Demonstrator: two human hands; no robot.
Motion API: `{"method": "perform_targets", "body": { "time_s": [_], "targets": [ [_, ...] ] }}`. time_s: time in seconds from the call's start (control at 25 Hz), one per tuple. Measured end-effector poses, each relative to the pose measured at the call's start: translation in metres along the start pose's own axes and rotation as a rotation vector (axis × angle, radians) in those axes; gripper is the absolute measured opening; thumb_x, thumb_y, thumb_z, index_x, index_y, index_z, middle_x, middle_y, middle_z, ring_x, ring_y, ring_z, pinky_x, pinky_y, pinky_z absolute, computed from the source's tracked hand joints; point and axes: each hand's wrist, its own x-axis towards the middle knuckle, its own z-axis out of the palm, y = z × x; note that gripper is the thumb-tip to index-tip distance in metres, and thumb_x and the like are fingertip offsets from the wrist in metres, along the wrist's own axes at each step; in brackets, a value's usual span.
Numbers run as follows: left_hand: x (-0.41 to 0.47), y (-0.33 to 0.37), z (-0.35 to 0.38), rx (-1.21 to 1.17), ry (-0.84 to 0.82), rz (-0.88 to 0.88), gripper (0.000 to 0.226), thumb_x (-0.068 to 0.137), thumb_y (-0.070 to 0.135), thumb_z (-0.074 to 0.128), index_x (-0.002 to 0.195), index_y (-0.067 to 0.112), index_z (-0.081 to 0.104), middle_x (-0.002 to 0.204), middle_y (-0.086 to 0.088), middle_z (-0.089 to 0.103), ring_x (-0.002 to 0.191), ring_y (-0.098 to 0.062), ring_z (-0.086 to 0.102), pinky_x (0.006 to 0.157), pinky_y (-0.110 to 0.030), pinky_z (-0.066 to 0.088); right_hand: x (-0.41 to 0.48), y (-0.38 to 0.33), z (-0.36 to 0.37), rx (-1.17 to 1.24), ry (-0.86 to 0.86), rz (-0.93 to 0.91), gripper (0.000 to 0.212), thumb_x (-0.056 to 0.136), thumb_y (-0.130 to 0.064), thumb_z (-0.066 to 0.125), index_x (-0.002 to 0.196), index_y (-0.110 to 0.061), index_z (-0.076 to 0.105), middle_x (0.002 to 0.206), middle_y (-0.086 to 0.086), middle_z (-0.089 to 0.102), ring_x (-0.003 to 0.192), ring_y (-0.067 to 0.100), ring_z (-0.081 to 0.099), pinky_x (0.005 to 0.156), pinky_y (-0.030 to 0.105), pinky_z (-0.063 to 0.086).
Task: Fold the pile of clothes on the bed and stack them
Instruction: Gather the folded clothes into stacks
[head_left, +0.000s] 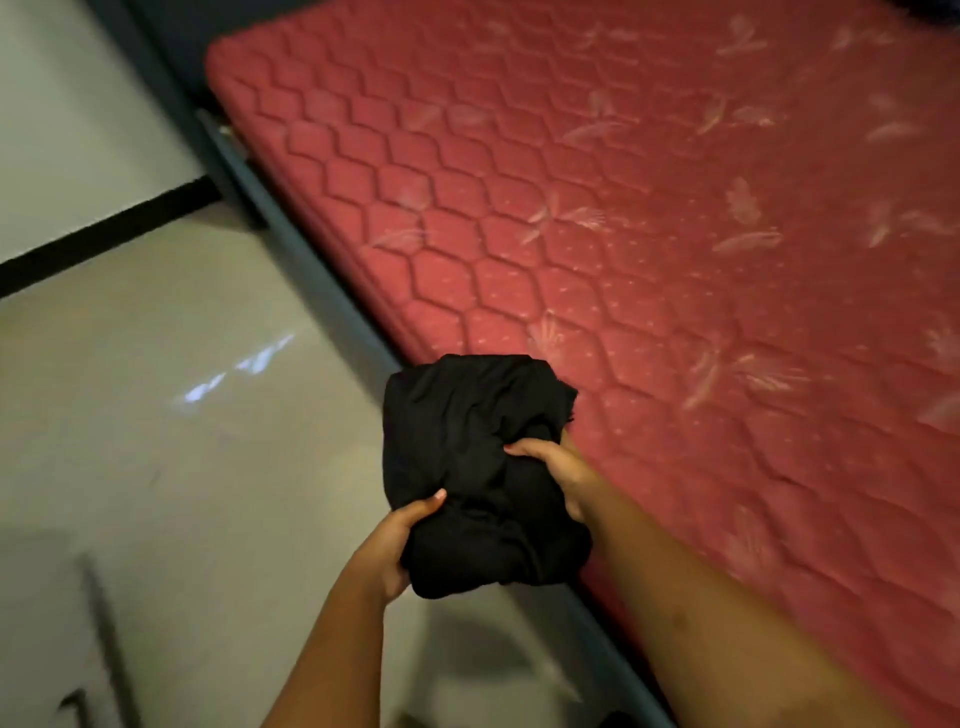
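Both hands grip a folded black garment (478, 467) over the bed's edge: left hand (395, 545) at its seven o'clock, right hand (558, 467) at its three. The red quilted mattress (649, 208) spreads toward one o'clock.

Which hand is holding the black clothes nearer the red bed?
The right hand grips the black garment next to the red mattress; the left hand grips it over the floor.

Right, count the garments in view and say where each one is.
1. A black garment, bundled, gripped by the left hand and right hand above the near edge of the red mattress. Others may lie out of view.
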Motion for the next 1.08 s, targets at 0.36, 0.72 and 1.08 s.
{"method": "perform_targets", "body": {
  "time_s": [0.36, 0.72, 1.08],
  "targets": [
    [-0.128, -0.029, -0.33, -0.618, 0.36, 0.231, 0.036, 0.083, 0.016, 0.065, 0.115, 0.001, 0.066, 0.107, -0.016, 0.071, 0.094, -0.03, 0.069, 0.07, -0.035, 0.055, -0.035, 0.097, 0.393, -0.545, -0.666, 0.173, 0.063, 0.076, -0.009, 0.075, 0.133, -0.019, 0.05, 0.116, 0.011, 0.065, 0.102, 0.032, 0.064, 0.086, 0.042, 0.053],
    [-0.172, -0.093, -0.457, -1.16, 0.586, 0.424, 0.041, 0.08, 0.013, 0.067, 0.119, 0.004, 0.064, 0.113, -0.018, 0.069, 0.107, -0.035, 0.064, 0.098, -0.046, 0.047, -0.069, 0.216, 0.604, -0.976, -1.071, 0.228, 0.069, 0.073, -0.009, 0.077, 0.133, -0.024, 0.045, 0.121, 0.008, 0.06, 0.105, 0.028, 0.062, 0.087, 0.04, 0.053],
    [-0.144, -0.082, -0.524, -1.339, 0.793, 0.403, 0.067, 0.069, 0.031, 0.078, 0.13, 0.016, 0.056, 0.114, -0.011, 0.07, 0.104, -0.03, 0.067, 0.087, -0.043, 0.055, -0.061, 0.267, 0.734, -1.403, -1.227, 0.109, 0.074, 0.074, -0.011, 0.076, 0.137, -0.019, 0.038, 0.114, 0.004, 0.056, 0.099, 0.022, 0.058, 0.086, 0.036, 0.051]
  ]
}}
